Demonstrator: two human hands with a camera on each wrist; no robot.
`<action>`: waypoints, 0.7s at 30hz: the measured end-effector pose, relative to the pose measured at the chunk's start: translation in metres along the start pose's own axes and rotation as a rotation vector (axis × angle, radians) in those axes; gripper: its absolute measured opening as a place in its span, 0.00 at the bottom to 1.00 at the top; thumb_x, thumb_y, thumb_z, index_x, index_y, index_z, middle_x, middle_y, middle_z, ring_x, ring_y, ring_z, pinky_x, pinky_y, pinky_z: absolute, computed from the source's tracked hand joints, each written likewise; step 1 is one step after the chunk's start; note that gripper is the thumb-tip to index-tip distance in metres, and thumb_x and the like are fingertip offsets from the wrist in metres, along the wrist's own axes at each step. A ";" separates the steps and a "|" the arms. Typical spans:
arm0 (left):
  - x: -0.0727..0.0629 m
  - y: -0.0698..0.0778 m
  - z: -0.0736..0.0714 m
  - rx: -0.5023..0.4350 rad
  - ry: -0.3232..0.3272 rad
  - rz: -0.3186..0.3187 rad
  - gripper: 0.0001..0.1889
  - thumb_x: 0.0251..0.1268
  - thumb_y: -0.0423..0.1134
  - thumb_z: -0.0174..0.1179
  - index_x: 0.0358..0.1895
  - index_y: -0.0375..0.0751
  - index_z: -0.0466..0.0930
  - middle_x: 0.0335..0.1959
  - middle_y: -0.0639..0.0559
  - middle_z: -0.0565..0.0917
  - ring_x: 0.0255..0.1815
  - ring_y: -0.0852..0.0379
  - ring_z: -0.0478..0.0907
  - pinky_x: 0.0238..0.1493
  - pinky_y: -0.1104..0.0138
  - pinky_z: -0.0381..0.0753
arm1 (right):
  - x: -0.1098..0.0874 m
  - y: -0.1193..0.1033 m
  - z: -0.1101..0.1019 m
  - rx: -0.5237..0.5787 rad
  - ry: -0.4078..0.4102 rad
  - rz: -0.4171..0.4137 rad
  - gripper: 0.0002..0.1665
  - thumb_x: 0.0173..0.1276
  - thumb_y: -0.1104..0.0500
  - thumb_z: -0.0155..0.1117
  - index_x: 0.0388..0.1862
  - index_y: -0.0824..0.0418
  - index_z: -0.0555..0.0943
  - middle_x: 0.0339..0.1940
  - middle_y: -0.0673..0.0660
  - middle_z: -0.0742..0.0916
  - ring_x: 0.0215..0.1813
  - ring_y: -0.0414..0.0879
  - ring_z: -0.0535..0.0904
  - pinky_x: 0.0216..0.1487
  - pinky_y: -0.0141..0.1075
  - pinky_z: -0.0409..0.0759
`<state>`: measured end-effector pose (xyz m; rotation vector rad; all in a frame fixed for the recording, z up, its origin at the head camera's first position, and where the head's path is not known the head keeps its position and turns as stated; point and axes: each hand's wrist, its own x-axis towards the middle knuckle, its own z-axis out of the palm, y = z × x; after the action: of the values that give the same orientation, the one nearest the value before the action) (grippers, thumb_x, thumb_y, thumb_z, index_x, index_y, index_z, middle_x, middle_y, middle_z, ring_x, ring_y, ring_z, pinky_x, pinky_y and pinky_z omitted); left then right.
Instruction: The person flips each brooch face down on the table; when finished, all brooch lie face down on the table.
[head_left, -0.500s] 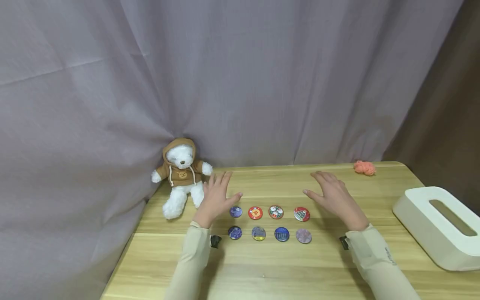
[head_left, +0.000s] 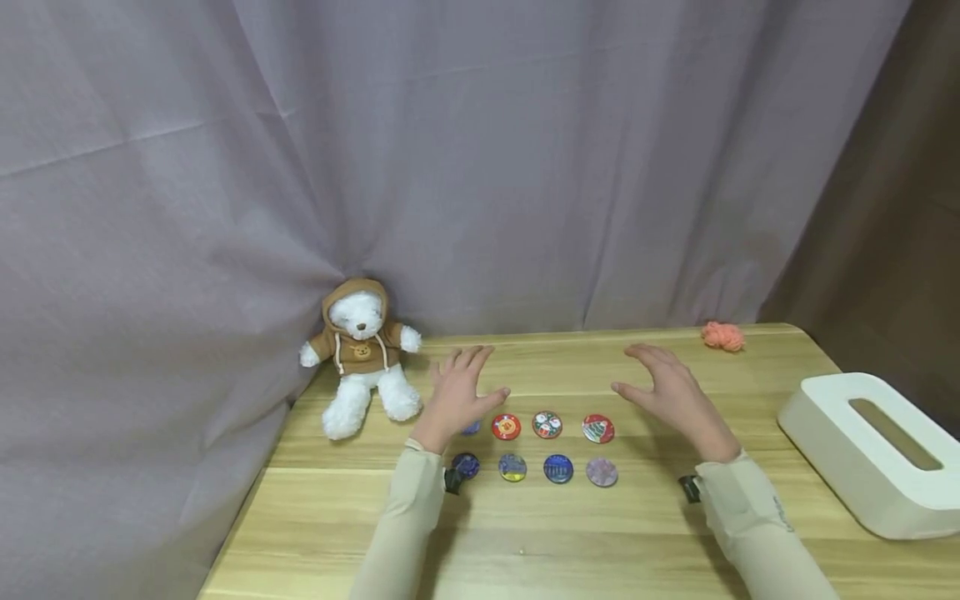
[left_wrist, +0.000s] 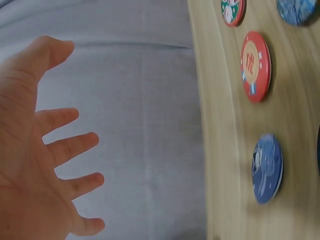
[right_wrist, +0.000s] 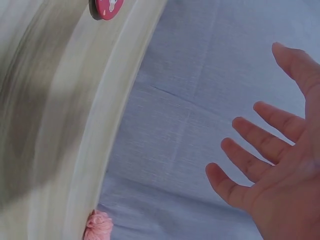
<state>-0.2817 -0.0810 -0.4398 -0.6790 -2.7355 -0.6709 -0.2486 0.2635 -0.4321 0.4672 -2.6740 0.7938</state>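
Several round badges lie in two rows on the wooden table [head_left: 540,533]. The back row has a red badge with a yellow centre [head_left: 506,427], a green-and-red one [head_left: 547,424], a red one with a tree [head_left: 598,428], and a blue one [left_wrist: 267,168] partly covered by my left hand in the head view. In front are a dark blue badge [head_left: 558,468], a grey-yellow one [head_left: 512,467], a pale pink one [head_left: 602,472] and a dark purple one [head_left: 466,465]. My left hand [head_left: 459,402] hovers above the row's left end, fingers spread, holding nothing. My right hand [head_left: 678,402] hovers right of the badges, fingers spread and bare.
A white teddy bear in a brown hoodie [head_left: 362,354] sits at the back left. A coral pink puff [head_left: 723,336] lies near the back right edge. A white tissue box [head_left: 862,450] stands at the right. A grey curtain [head_left: 480,167] hangs behind the table.
My left hand has moved right, over the blue badge at the back row's left end. My right hand has hardly moved. The view has shifted slightly.
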 end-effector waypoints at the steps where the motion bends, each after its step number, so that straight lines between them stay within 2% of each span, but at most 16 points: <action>1: 0.000 0.001 0.002 -0.011 -0.005 -0.002 0.40 0.64 0.59 0.61 0.76 0.46 0.64 0.74 0.41 0.68 0.74 0.31 0.59 0.65 0.27 0.48 | -0.001 0.000 0.001 0.007 -0.005 0.008 0.39 0.66 0.50 0.71 0.67 0.73 0.72 0.68 0.75 0.73 0.70 0.73 0.65 0.67 0.67 0.59; 10: 0.001 0.007 0.022 -0.070 -0.043 -0.023 0.42 0.58 0.58 0.66 0.75 0.47 0.65 0.72 0.45 0.71 0.74 0.37 0.60 0.67 0.30 0.49 | -0.005 0.004 0.009 0.045 -0.023 0.038 0.41 0.64 0.50 0.74 0.67 0.72 0.72 0.69 0.74 0.73 0.69 0.73 0.64 0.67 0.67 0.58; 21: 0.009 0.018 0.034 -0.085 -0.104 -0.026 0.42 0.60 0.55 0.68 0.77 0.48 0.63 0.74 0.48 0.69 0.72 0.39 0.64 0.68 0.33 0.52 | -0.004 0.008 0.013 0.080 -0.048 0.067 0.37 0.64 0.52 0.74 0.65 0.72 0.74 0.67 0.75 0.75 0.68 0.73 0.67 0.66 0.68 0.58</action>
<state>-0.2847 -0.0467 -0.4589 -0.7174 -2.8285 -0.7824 -0.2509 0.2630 -0.4472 0.4232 -2.7222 0.9231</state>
